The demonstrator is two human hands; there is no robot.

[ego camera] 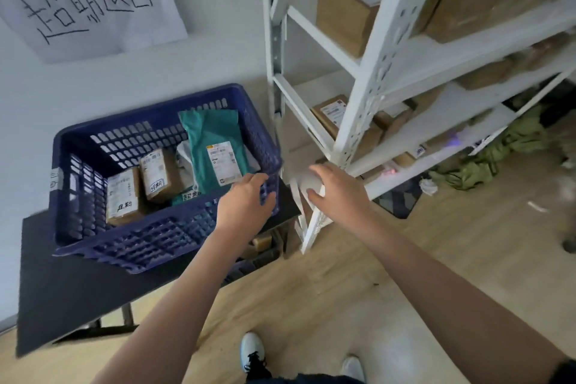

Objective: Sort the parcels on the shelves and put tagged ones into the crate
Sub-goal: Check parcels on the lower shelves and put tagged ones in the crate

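Head view, only view. Landmark: the dark blue slotted plastic crate, sitting on a black tabletop.

Inside the crate: a teal plastic mailer bag leaning against the far right corner, two small brown cardboard boxes with white labels and handwritten tags at the near left, and a pale grey mailer partly buried between them.

The person's left hand hovers over the crate's near right corner, fingers loosely spread, holding nothing. The right hand is just right of the crate, in front of the white slotted-steel shelving unit, fingers relaxed and also empty. Brown cardboard parcels sit on the shelves up and to the right of the crate; more on lower tiers, blurred.

Judgement: a drop looks finished and the next fetch is due. To do it well, check each shelf parcel for a handwritten tag before lifting, and take it with both hands.

Edges and room: the shelving's front upright stands close beside the crate's right wall, so that gap is narrow; hands should rise above the crate rim before swinging right. Open wooden floor lies near-side of the crate; green bundles clutter the floor farther right.
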